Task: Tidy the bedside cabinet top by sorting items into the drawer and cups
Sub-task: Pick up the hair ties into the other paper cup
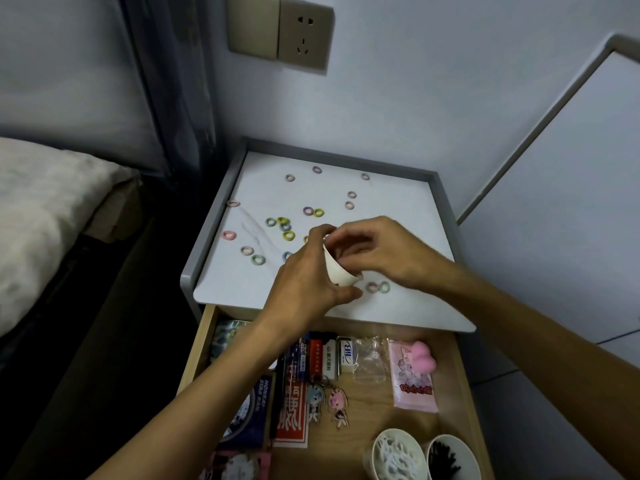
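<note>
My left hand grips a white paper cup, tilted above the front of the white cabinet top. My right hand is at the cup's mouth with its fingers curled in; whether it pinches anything is hidden. Several small coloured hair ties lie scattered on the top, such as a yellow one, a pink one and a green one just right of the cup. The drawer below stands open.
In the drawer lie cards, small boxes, two keychains, a pink packet and two filled cups, one white-filled, one dark-filled. A raised grey rim borders the top. A bed is left; a wall socket above.
</note>
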